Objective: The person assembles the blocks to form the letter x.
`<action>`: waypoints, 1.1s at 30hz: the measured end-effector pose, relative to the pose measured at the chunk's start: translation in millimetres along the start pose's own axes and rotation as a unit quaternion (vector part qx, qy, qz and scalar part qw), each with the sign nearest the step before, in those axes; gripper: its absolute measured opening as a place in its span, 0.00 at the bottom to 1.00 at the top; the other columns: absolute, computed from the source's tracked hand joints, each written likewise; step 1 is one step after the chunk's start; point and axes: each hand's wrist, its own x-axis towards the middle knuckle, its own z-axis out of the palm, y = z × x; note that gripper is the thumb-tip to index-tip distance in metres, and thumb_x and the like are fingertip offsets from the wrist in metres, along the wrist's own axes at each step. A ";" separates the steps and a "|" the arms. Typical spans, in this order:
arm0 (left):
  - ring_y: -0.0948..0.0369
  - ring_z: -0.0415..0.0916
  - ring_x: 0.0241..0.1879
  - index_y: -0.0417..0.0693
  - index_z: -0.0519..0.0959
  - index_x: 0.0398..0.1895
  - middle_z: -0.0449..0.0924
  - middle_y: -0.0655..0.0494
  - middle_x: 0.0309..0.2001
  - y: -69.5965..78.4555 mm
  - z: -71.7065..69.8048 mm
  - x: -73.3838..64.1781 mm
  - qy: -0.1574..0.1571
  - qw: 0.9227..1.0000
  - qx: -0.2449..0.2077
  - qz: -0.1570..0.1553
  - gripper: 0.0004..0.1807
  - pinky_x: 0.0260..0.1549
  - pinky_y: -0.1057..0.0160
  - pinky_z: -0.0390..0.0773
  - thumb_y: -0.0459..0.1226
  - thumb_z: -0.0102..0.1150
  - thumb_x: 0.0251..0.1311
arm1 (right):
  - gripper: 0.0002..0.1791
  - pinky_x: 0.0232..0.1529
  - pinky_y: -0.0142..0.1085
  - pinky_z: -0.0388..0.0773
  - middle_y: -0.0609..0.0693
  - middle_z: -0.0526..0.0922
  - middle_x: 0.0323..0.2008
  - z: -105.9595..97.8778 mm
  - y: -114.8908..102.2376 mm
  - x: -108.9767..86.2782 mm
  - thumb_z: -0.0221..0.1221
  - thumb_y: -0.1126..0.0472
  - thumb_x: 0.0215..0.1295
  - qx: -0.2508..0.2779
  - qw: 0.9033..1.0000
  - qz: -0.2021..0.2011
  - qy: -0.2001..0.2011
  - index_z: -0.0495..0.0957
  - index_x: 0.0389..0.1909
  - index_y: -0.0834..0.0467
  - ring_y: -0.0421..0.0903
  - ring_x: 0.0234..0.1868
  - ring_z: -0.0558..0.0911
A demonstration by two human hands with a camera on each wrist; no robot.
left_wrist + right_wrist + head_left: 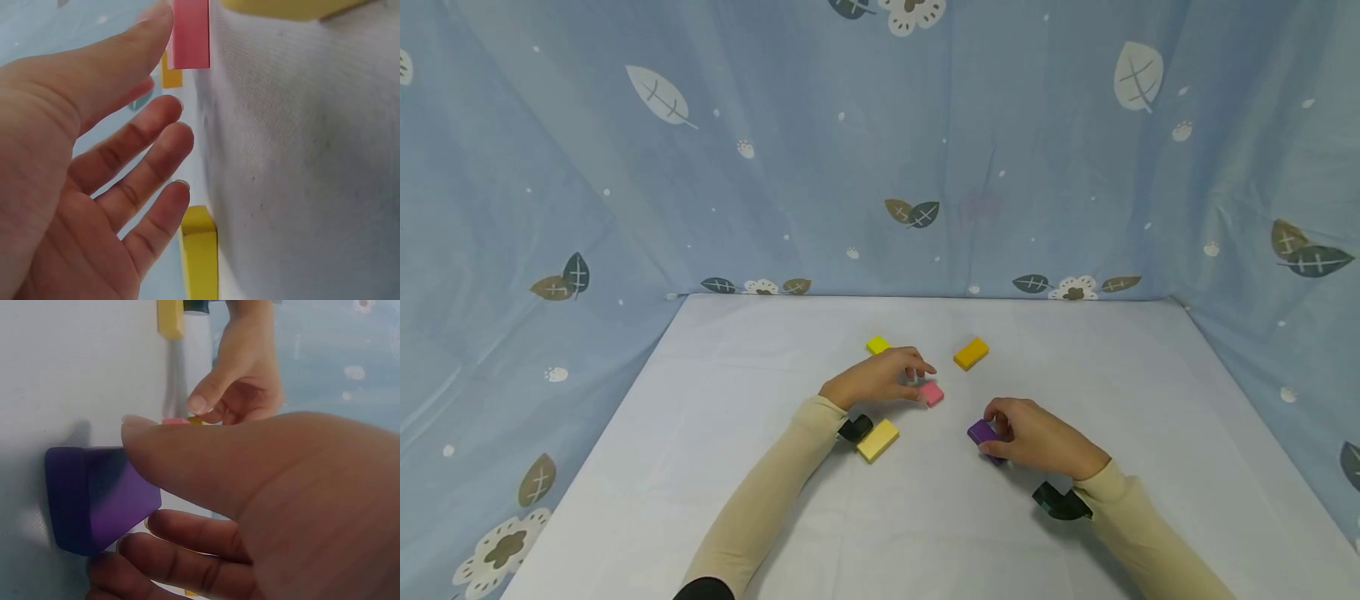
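Observation:
A small pink block [932,394] lies on the white cloth at the fingers of my left hand [883,377]. In the left wrist view the thumb is right at the pink block [190,37], while the other fingers are spread and loosely bent, gripping nothing. Farther right, my right hand [1037,437] pinches a purple block [981,432] between thumb and fingers. The right wrist view shows the thumb along one side of the purple block [122,503] and fingertips at the opposite side, with the block close to the cloth.
A pale yellow block [877,441] lies beside the left wrist's dark camera [855,428]. Behind the left hand is a bright yellow block [877,343], partly covered. An orange block [972,354] lies farther back. Blue patterned curtain [820,167] surrounds the white table [737,350].

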 end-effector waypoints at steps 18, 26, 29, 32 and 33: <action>0.62 0.76 0.48 0.49 0.84 0.61 0.83 0.57 0.53 1.6 4.4 1.6 -0.017 1.000 0.001 0.006 0.22 0.53 0.66 0.79 0.42 0.71 0.64 | 0.22 0.28 0.29 0.74 0.45 0.78 0.29 -0.1 -1.2 -1.5 0.74 0.56 0.60 -0.002 1.000 0.003 -0.005 0.79 0.48 0.63 0.39 0.28 0.73; 0.64 0.79 0.48 0.49 0.86 0.57 0.85 0.59 0.52 1.8 3.3 2.4 -0.013 1.000 -0.002 0.010 0.19 0.55 0.66 0.80 0.41 0.71 0.64 | 0.21 0.27 0.29 0.73 0.45 0.78 0.29 -0.2 -0.9 -1.4 0.74 0.56 0.60 0.000 1.000 0.000 -0.005 0.79 0.47 0.64 0.38 0.27 0.73; 0.64 0.79 0.46 0.49 0.86 0.55 0.86 0.59 0.51 2.1 2.7 2.8 -0.010 1.000 0.001 0.019 0.17 0.54 0.67 0.80 0.40 0.71 0.63 | 0.21 0.27 0.30 0.73 0.45 0.78 0.28 -0.1 -0.7 -1.6 0.74 0.56 0.60 -0.001 1.000 -0.003 -0.006 0.79 0.47 0.64 0.38 0.27 0.73; 0.65 0.78 0.46 0.50 0.87 0.53 0.87 0.60 0.50 2.3 3.0 3.0 -0.008 1.000 0.006 0.024 0.16 0.54 0.67 0.79 0.40 0.72 0.63 | 0.20 0.27 0.29 0.73 0.45 0.78 0.28 0.7 -0.8 -1.5 0.74 0.56 0.60 -0.001 1.000 0.001 -0.005 0.79 0.47 0.63 0.38 0.27 0.73; 0.65 0.78 0.46 0.51 0.87 0.53 0.87 0.61 0.50 2.5 3.2 2.9 -0.008 1.000 0.008 0.024 0.15 0.54 0.67 0.79 0.40 0.72 0.63 | 0.20 0.27 0.29 0.73 0.45 0.78 0.28 1.0 -0.8 -1.5 0.74 0.56 0.60 0.000 1.000 0.003 -0.005 0.80 0.47 0.63 0.38 0.27 0.73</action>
